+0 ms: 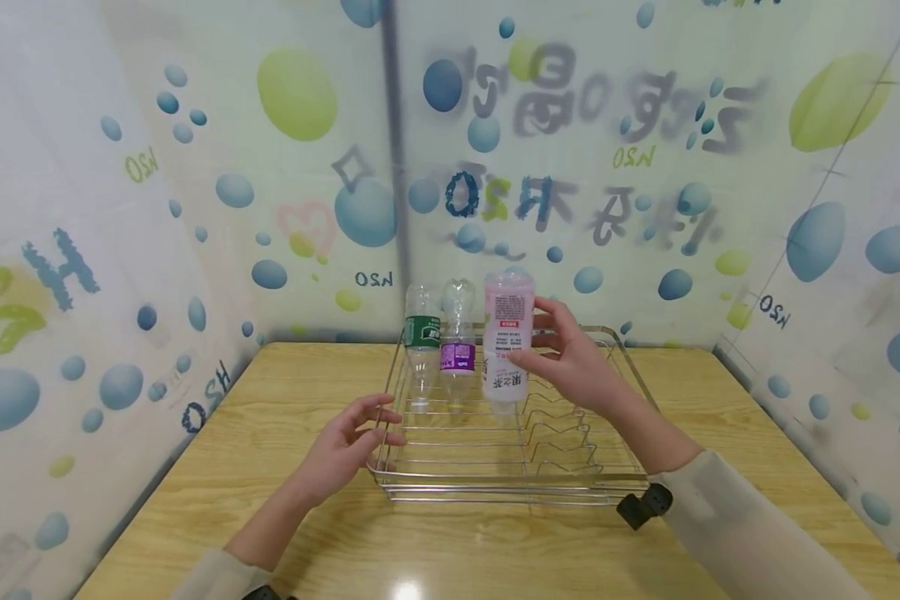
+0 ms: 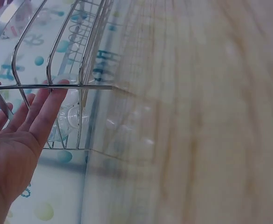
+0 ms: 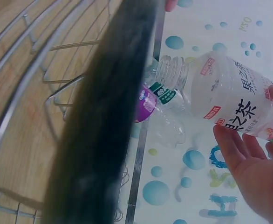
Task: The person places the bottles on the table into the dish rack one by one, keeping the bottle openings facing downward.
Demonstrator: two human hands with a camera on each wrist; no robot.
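Note:
My right hand (image 1: 573, 358) grips a plastic bottle with a pink and white label (image 1: 508, 342), held upside down over the wire rack (image 1: 525, 479). In the right wrist view the bottle (image 3: 234, 95) shows its capless, threaded neck. To its left, a clear bottle with a purple label (image 1: 457, 358) and one with a green label (image 1: 423, 333) stand inverted in the rack. At the rack's left side is my left hand (image 1: 345, 446); the left wrist view shows its extended fingers (image 2: 50, 109) touching the wires.
Bent wire dividers (image 1: 562, 433) line the right half of the rack. Beneath it lies a wood-grain table (image 1: 217, 492). Behind the table hangs a patterned sheet (image 1: 570, 167) with blue and green dots; similar sheets close off both sides.

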